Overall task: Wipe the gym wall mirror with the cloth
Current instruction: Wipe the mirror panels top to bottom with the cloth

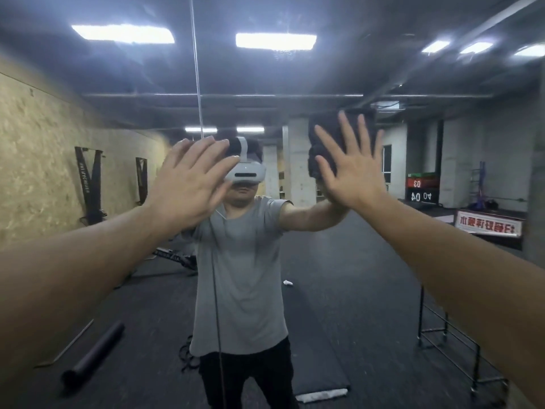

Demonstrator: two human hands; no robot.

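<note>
The gym wall mirror fills the whole view and reflects the room and a person in a grey T-shirt. A vertical seam splits the glass left of centre. My right hand is raised with fingers spread and presses a dark cloth flat against the mirror at head height, right of centre. The cloth shows above and to the left of the fingers. My left hand is also raised, flat and empty, fingers together, against or just in front of the glass near the seam.
Everything else is reflection: a rolled dark mat on the floor at lower left, a flat mat behind the person, a black metal rack at right, straps on the chipboard wall at left.
</note>
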